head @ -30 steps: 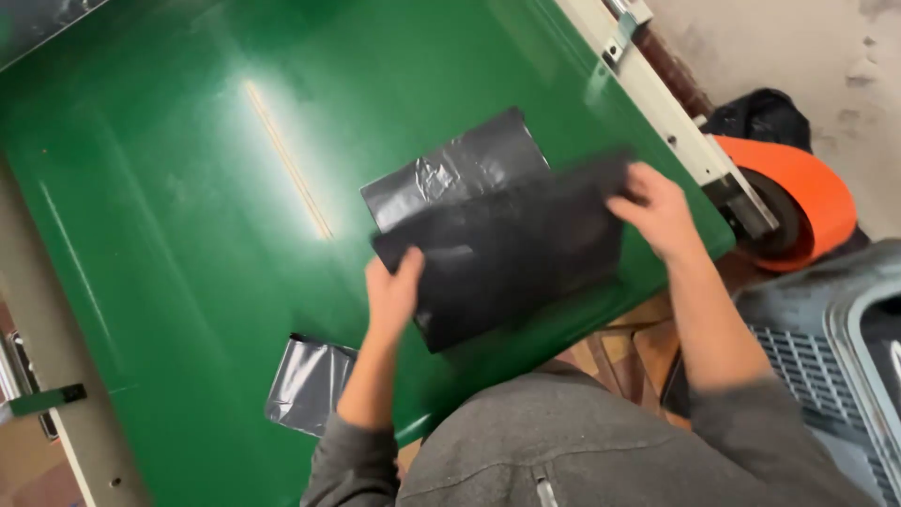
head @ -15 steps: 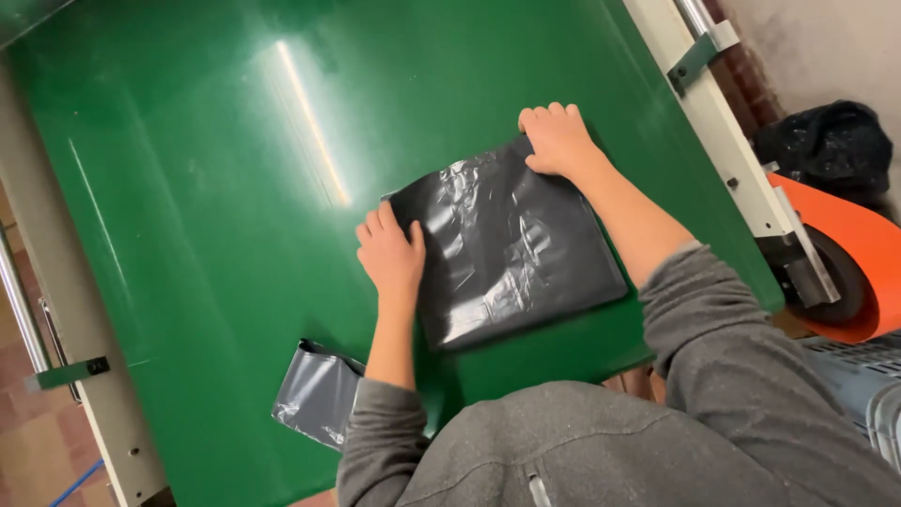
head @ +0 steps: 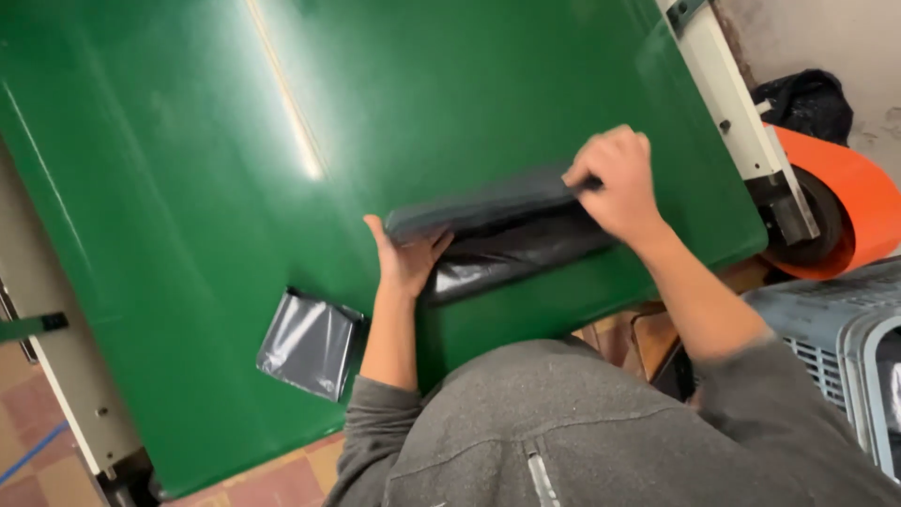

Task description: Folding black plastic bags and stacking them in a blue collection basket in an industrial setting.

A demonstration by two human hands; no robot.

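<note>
Black plastic bag (head: 497, 235) lies half folded on the green table (head: 188, 188), its long axis running between the hands, the right hand (head: 615, 183) pinching the far edge and the left hand (head: 405, 258) cupping the other end.

I am watching through one camera, worn on the person's head and looking steeply down over the grey sweater (head: 601, 432) at the green table (head: 188, 188). The view is sitting close, so the table is filling most of the frame and is running at a slant. The floor tiles (head: 38, 432) are showing at the lower left, and an orange roll (head: 845, 202) at the right edge. No second view is sharing the scene.
</note>
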